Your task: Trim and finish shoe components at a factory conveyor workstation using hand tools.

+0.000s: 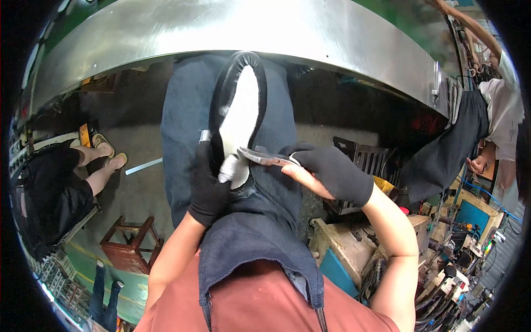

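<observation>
The shoe upper (239, 110) — black-rimmed, with a white lining panel showing — is lying lengthwise on the person's lap over a dark blue apron (260, 232), just below the curved steel table (221, 27) edge. The left hand (207, 185), in a black glove, is gripping the near end of the upper from its left side, fingers clenched around the rim. The right hand (332, 171), also gloved though with bare skin showing at the palm, is closing around a metal tool (260, 156) that looks like pliers or shears, its tip meeting the white lining at the near end of the upper. The risk here is in how close the tool tip is working to the left thumb — if the lining gives way suddenly or the tool slips, it could be jabbing the glove or the thigh beneath the upper. With the upper resting only on the soft lap, it could also be twisting under the pull, tearing the lining unevenly. To the left of the upper, another person's legs (102, 160) and a wooden stool (130, 243) are well apart.
</observation>
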Demonstrator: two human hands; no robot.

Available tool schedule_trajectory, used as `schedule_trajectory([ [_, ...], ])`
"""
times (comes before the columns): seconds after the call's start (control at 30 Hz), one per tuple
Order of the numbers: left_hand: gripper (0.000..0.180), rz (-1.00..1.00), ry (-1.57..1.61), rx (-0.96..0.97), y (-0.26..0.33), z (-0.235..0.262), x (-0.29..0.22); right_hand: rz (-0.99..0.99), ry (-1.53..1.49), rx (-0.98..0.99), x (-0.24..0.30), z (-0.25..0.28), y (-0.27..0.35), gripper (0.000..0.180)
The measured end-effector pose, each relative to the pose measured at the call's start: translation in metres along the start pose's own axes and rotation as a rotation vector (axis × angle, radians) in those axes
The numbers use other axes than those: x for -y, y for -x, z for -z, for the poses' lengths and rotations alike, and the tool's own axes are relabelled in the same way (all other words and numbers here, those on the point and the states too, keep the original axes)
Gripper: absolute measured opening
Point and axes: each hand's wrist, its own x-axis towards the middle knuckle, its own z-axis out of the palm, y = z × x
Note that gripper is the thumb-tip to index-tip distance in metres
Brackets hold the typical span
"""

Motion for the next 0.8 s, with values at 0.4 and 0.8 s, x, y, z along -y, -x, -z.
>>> schedule_trajectory([
  [0.4,0.089,0.068,0.02,0.197,0.003,-0.002,0.015,0.43,0.794,0.033,-0.039,-0.011,-0.064,0.047],
  [0.8,0.049,-0.357,-0.115,-0.221,-0.041,-0.038,0.029,0.001,0.255,0.625,-0.007,0.046,-0.08,0.047],
])
